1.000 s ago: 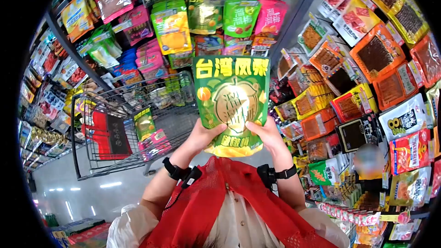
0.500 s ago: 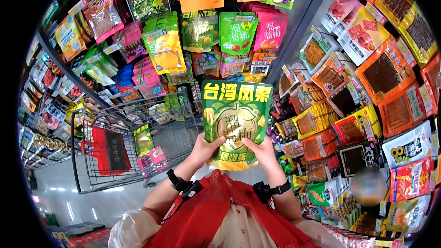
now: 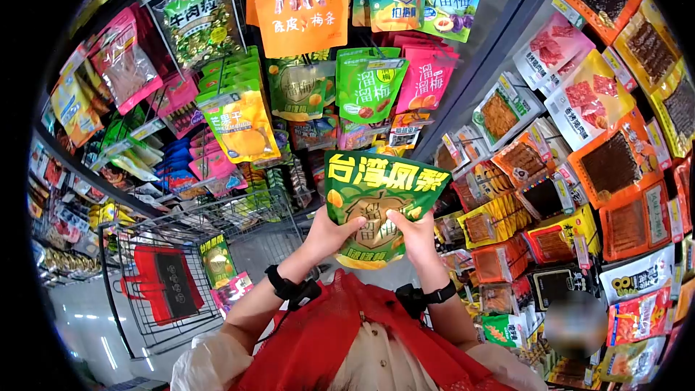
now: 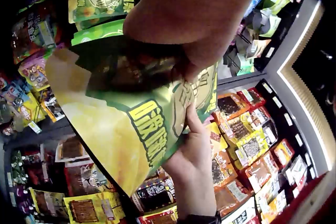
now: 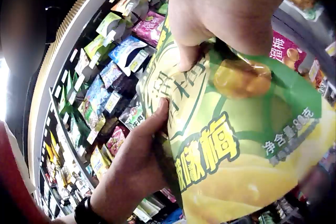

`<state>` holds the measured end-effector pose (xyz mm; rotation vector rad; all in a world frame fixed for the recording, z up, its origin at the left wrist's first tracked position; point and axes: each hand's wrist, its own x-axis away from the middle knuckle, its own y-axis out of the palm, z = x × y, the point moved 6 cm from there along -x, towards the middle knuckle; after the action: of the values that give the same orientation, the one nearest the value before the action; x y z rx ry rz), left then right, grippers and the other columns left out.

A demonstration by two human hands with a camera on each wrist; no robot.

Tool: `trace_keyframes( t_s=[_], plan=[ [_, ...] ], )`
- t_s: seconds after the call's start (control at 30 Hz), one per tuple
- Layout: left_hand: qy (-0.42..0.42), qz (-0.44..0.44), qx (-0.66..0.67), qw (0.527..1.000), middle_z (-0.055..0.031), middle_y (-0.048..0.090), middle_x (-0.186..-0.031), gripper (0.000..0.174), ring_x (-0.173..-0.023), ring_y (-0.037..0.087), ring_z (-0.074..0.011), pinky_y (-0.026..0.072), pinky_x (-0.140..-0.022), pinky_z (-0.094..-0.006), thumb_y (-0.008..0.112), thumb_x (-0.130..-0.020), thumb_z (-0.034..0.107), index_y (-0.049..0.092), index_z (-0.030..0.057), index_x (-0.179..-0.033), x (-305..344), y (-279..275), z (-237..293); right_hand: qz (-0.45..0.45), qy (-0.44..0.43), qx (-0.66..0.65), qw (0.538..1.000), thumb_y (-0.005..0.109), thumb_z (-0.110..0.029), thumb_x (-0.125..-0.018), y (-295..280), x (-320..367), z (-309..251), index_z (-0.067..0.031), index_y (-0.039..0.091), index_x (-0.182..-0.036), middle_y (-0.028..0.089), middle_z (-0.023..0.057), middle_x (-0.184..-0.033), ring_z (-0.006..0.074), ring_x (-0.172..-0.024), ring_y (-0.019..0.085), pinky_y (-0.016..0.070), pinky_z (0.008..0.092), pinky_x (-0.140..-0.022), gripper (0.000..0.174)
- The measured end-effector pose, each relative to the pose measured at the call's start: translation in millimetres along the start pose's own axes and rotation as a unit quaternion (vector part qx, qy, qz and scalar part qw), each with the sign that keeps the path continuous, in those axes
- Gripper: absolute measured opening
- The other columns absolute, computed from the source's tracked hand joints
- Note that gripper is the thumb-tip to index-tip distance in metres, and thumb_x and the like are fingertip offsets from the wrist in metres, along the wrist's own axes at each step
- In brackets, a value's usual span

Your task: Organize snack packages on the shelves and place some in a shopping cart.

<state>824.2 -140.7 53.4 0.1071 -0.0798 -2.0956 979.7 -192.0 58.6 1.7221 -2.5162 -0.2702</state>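
A green and gold snack pouch [image 3: 376, 206] is held upright in front of the chest, its printed face toward the wearer. The left hand [image 3: 332, 234] grips its left edge and the right hand [image 3: 415, 237] its right edge, both thumbs lying on the front. In the left wrist view the pouch [image 4: 126, 124] spreads below the near hand [image 4: 197, 14], and the other hand [image 4: 194, 171] pinches its far side. The right wrist view shows the pouch's yellow lower part [image 5: 247, 182] close up. Fingers behind the pouch are hidden.
A wire shopping cart [image 3: 156, 221] at left holds a red bag [image 3: 165, 284], a green pouch [image 3: 216, 262] and a pink pack [image 3: 233, 291]. Hanging packs, including an orange one [image 3: 298, 3], fill the rack ahead; another packed rack [image 3: 615, 159] stands at right.
The held pouch sits lower in the head view and its top tilts away, with both hands still gripping it. The shelf packs ahead appear larger and lower.
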Motion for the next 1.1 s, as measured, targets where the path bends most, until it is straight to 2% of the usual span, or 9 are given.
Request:
trace_keyframes(
  t_s=[0.3,0.4,0.47,0.6,0.63,0.73,0.8,0.87,1.1],
  plan=[
    [-0.078,0.085,-0.015,0.993,-0.0061,0.061,-0.089,0.025,-0.078,0.055,-0.0093,0.0459,-0.070,-0.0245,0.062,-0.075,0.003,0.054,-0.0028,-0.097,-62,-32,-28,-0.038,0.074,-0.052,0.995,0.060,-0.011,-0.079,10,-78,35,0.0032,0.056,-0.094,0.059,0.0042,-0.087,0.0090,-0.074,0.054,0.0432,0.0235,-0.065,0.021],
    [-0.014,0.111,-0.101,0.989,-0.0070,0.059,-0.095,0.036,-0.079,0.055,-0.0101,0.0461,-0.068,-0.0245,0.061,-0.076,0.002,0.047,-0.0017,-0.108,-96,-39,-25,-0.048,0.086,-0.065,0.993,0.061,-0.011,-0.078,6,-120,46,0.0034,0.057,-0.092,0.060,0.0039,-0.085,0.0086,-0.073,0.054,0.0431,0.0233,-0.064,0.020],
    [0.082,0.268,-0.022,0.960,-0.0095,0.053,-0.106,0.047,-0.086,0.054,-0.0117,0.0458,-0.066,-0.0246,0.057,-0.078,0.003,0.035,-0.0003,-0.119,-121,-64,-14,-0.063,0.083,-0.012,0.995,0.062,-0.012,-0.077,-3,-153,55,0.0029,0.058,-0.089,0.060,0.0034,-0.082,0.0086,-0.071,0.054,0.0431,0.0232,-0.063,0.019],
    [0.054,0.353,-0.036,0.934,-0.0120,0.042,-0.122,0.047,-0.106,0.047,-0.0195,0.0420,-0.081,-0.0282,0.040,-0.090,0.024,0.022,0.0044,-0.129,-176,-95,16,-0.154,0.042,0.111,0.981,0.064,-0.014,-0.075,-18,-213,46,0.0016,0.059,-0.086,0.062,0.0046,-0.078,0.0095,-0.068,0.056,0.0435,0.0251,-0.061,0.019],
    [0.099,0.338,0.002,0.936,-0.0134,0.040,-0.124,0.046,-0.107,0.047,-0.0213,0.0427,-0.081,-0.0309,0.035,-0.091,0.027,0.023,0.0037,-0.129,-191,-102,15,-0.165,-0.006,0.117,0.979,0.063,-0.016,-0.075,-21,-228,44,0.0013,0.059,-0.086,0.063,0.0072,-0.075,0.0124,-0.066,0.058,0.0442,0.0271,-0.060,0.021],
    [0.139,0.348,0.077,0.924,-0.0066,0.054,-0.101,0.028,-0.089,0.056,-0.0170,0.0450,-0.077,-0.0281,0.043,-0.089,0.019,0.040,0.0047,-0.113,-214,-125,20,-0.207,-0.031,0.134,0.969,0.062,-0.022,-0.076,-15,-258,54,0.0010,0.059,-0.082,0.062,0.0109,-0.069,0.0186,-0.062,0.060,0.0443,0.0296,-0.057,0.024],
    [0.121,0.390,0.107,0.906,0.0017,0.055,-0.080,0.008,-0.072,0.054,-0.0073,0.0461,-0.070,-0.0246,0.048,-0.087,0.013,0.051,0.0076,-0.092,-214,-128,25,-0.196,-0.088,0.203,0.955,0.061,-0.030,-0.076,-6,-271,65,0.0006,0.059,-0.073,0.056,0.0170,-0.059,0.0307,-0.054,0.056,0.0409,0.0353,-0.049,0.031],
    [0.134,0.343,0.110,0.923,0.0026,0.054,-0.078,0.005,-0.072,0.054,-0.0061,0.0462,-0.069,-0.0240,0.048,-0.086,0.011,0.051,0.0079,-0.089,-215,-129,27,-0.215,-0.086,0.214,0.949,0.060,-0.030,-0.076,14,-285,69,0.0004,0.059,-0.071,0.054,0.0178,-0.057,0.0324,-0.052,0.054,0.0398,0.0370,-0.047,0.031],
    [0.091,0.370,0.112,0.918,-0.0019,0.057,-0.083,0.009,-0.071,0.056,-0.0100,0.0484,-0.065,-0.0237,0.050,-0.085,0.008,0.053,0.0052,-0.093,-202,-127,29,-0.229,-0.084,0.084,0.966,0.060,-0.029,-0.076,77,-308,45,0.0008,0.060,-0.069,0.055,0.0183,-0.056,0.0317,-0.051,0.055,0.0405,0.0365,-0.047,0.030]
  ],
)
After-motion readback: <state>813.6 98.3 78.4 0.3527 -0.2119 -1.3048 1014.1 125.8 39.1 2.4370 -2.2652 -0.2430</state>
